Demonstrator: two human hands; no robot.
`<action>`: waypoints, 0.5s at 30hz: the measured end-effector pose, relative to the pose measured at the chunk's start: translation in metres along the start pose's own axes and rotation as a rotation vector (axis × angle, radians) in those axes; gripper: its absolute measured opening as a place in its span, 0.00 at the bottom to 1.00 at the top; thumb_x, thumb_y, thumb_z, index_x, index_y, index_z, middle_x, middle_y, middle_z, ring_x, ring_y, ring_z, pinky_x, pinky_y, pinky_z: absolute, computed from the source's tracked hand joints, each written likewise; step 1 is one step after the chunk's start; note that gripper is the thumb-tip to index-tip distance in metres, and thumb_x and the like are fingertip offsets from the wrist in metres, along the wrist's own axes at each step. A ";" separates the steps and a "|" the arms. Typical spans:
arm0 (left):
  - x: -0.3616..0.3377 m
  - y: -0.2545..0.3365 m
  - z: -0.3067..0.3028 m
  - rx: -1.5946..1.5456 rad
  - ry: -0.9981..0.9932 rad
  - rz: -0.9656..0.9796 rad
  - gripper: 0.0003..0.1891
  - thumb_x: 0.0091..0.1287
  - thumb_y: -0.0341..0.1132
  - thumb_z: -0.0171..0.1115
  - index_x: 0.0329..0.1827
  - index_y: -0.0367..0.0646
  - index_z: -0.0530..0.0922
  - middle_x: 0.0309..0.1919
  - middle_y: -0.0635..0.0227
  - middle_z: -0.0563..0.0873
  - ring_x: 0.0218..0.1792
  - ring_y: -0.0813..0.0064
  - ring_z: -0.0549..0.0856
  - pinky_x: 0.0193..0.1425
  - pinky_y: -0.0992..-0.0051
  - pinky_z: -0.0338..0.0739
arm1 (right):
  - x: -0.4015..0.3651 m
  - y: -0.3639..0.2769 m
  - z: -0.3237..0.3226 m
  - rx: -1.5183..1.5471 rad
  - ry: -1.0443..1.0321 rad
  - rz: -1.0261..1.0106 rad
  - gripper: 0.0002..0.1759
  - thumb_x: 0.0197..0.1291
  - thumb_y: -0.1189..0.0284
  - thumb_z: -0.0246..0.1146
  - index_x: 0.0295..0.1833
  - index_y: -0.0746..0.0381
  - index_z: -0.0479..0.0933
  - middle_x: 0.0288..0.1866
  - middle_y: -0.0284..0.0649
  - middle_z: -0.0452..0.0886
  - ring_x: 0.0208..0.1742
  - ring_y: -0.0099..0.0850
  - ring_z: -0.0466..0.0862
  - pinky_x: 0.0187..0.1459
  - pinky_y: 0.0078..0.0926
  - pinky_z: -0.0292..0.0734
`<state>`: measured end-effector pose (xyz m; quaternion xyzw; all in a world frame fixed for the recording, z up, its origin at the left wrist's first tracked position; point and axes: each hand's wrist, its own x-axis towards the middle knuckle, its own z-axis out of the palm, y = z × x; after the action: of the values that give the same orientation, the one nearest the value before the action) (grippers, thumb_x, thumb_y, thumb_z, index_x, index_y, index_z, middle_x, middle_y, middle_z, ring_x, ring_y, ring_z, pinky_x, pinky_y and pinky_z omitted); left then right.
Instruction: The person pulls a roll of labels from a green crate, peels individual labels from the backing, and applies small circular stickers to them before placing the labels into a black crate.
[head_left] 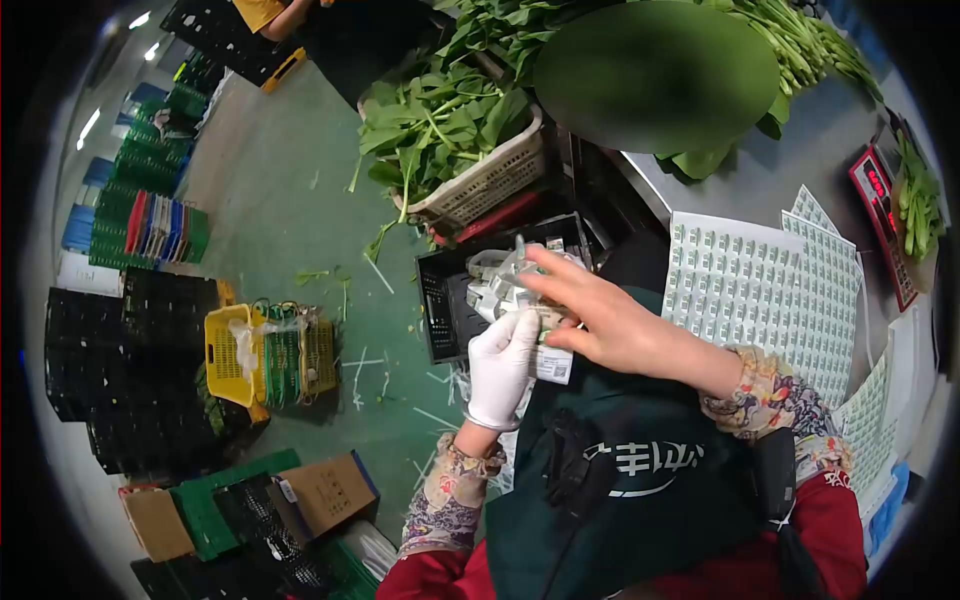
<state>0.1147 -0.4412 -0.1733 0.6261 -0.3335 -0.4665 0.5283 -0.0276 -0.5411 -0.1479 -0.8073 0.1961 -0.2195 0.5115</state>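
Note:
My left hand point(500, 368), in a white glove, is closed with its fingertips pinching a white printed label point(552, 364) that has a small square code. Just above and to the right, my bare right hand point(602, 312) is held with its fingers stretched out and apart over the label's upper part. Its palm and whatever lies under it are partly hidden. Beneath both hands stands a black crate point(436, 318) holding several crumpled white and clear plastic pieces point(490, 285).
A beige basket point(480, 190) of leafy greens point(440, 125) stands beyond the crate. Sticker sheets point(760, 290) lie on the metal table at right, near a red scale point(872, 205) with greens. A yellow basket point(228, 355) and cardboard boxes point(330, 492) are at left. Another person's arm point(287, 20) shows at top.

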 end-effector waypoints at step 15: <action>0.008 -0.008 -0.007 -0.280 0.018 -0.084 0.11 0.70 0.36 0.55 0.37 0.35 0.79 0.30 0.69 0.84 0.28 0.86 0.81 0.31 0.84 0.76 | -0.001 -0.007 -0.006 0.478 0.066 0.239 0.47 0.53 0.81 0.62 0.75 0.58 0.42 0.66 0.48 0.63 0.34 0.23 0.79 0.36 0.20 0.77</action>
<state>0.1233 -0.4446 -0.1834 0.5638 -0.2338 -0.5248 0.5934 -0.0306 -0.5422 -0.1392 -0.6273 0.2492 -0.2241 0.7030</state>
